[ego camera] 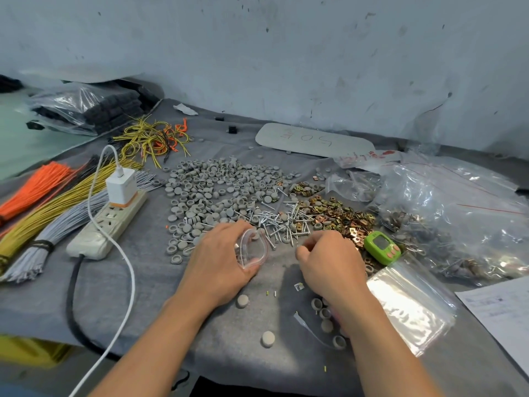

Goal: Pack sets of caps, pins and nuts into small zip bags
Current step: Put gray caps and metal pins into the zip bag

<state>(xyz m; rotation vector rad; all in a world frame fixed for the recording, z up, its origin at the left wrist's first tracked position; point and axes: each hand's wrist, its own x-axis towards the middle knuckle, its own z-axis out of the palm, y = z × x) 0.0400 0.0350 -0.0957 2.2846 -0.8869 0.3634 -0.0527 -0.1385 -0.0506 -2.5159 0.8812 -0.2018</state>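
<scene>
Holds a small zip bag in the left hand, fingers and thumb curled round it, red-lined mouth held open and turned to the right. Sits at the near edge of the piles, just in front of the pins.

Down on the grey cloth beside the bag, the right hand, knuckles up, fingers curled in, thumb against the first finger. Hard to tell if anything is pinched, with the fingertips hidden under the hand.

Behind the hands, a big spread of grey caps, then the shiny pins in the middle, then gold nuts to the right, all mixing at the edges. A few loose caps near the wrists too, some partly hidden under the right forearm.

Just beside the right hand, a green gadget with a little screen and pink buttons. Next to it, a flat stack of empty bags. Farther right, big clear bags stuffed with parts, and a corner of paper.

On the left, a power strip with a white charger plugged in, and a white cable looping down past the left arm. Beyond that, bundles of orange, yellow and grey wires. At the back, a grey board with red writing, close to the wall.
</scene>
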